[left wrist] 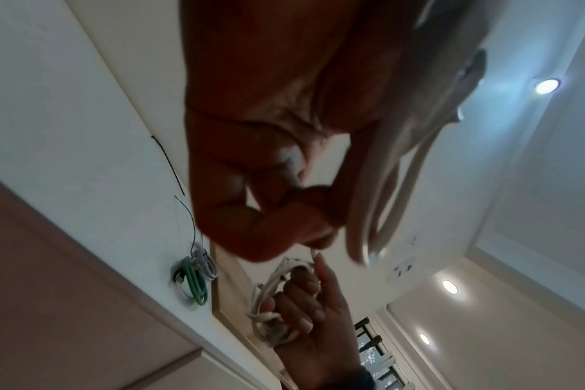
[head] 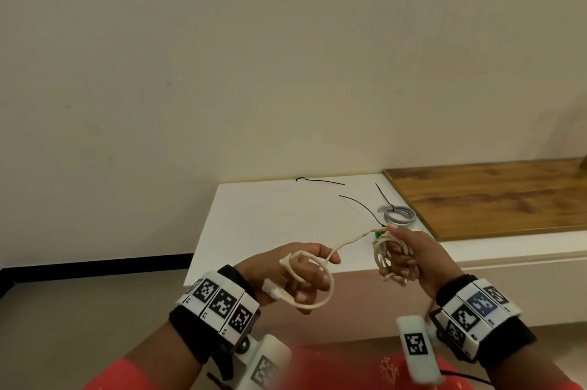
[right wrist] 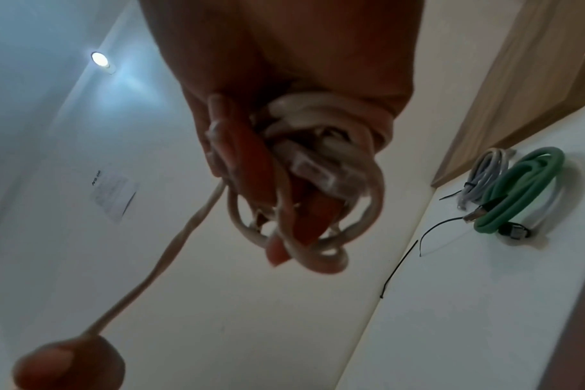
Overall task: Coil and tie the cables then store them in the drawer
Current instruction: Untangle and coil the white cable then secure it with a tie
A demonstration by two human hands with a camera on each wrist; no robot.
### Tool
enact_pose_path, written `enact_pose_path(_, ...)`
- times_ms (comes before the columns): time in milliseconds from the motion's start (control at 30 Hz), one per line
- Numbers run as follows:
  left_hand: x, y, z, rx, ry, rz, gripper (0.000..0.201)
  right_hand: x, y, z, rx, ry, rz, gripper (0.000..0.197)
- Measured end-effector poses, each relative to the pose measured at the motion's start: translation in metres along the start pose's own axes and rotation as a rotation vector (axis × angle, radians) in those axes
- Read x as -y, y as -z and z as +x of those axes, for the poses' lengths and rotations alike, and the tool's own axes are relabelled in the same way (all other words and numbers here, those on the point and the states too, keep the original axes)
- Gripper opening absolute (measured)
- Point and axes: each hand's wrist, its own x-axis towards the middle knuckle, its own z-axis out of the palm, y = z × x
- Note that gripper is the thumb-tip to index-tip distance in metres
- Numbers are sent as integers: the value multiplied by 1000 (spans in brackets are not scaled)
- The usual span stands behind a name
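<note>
A cream-white cable stretches between my two hands above the front edge of the white cabinet top. My right hand grips a bundle of its coils, the clear plug among them. My left hand pinches the free length, and one loose loop hangs round its fingers with the white plug end near the palm. On the cabinet top lie a coiled grey cable with a black tie on it and a coiled green cable. Black cable ties lie loose further back.
A wooden panel covers the cabinet top to the right. The plain wall stands behind, with a dark skirting strip at the floor on the left. The cabinet front faces me below the hands.
</note>
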Motion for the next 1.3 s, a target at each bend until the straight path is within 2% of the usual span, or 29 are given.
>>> enact_pose_path(133,6,1,0,-23,105,217,31,1,-2,3,-83,-40,28,40)
enact_pose_path(233,12,9,2,-213,217,618,14,-1,0,4,-122,-81,86,43)
enact_pose_path(300,15,21,4,-347,247,867,23,-3,2,4,-115,-94,130,43)
enact_pose_path(433,22,34,6,-548,224,784,29,-4,7,5,-12,-137,297,43)
enact_pose_path(500,27,38,8,-711,219,914,33,-3,5,5,44,-166,419,54)
enact_pose_path(567,31,39,9,-886,179,1002,33,-2,1,5,69,-191,517,56)
enact_pose_path(633,32,41,9,-949,63,817,30,-3,-4,6,75,-212,601,55)
enact_pose_path(733,24,35,9,-930,-162,51,27,-7,-5,6,78,-234,699,54)
enact_pose_path(800,12,32,8,-842,-284,-456,26,-9,-5,5,63,-221,745,53)
enact_pose_path(833,5,33,6,-792,-334,-605,26,-12,-4,4,49,-218,768,53)
enact_pose_path(900,-6,34,1,-687,-382,-644,26,-20,-2,2,20,-223,817,54)
enact_pose_path(933,-8,35,-1,-653,-389,-570,29,-22,-1,1,16,-224,834,54)
enact_pose_path(1000,-4,37,-2,-629,-383,-284,31,-22,3,-3,-4,-228,858,54)
enact_pose_path(1133,22,45,3,-638,-311,646,28,-7,15,-8,-22,-115,1009,50)
enact_pose_path(1200,36,47,8,-642,-260,1030,26,-8,23,-7,-3,-54,1088,33)
enact_pose_path(1233,41,46,9,-645,-227,1155,31,-6,20,-7,75,-13,1108,30)
enact_pose_path(1300,48,39,15,-657,-189,1374,59,-5,15,-9,125,49,1113,46)
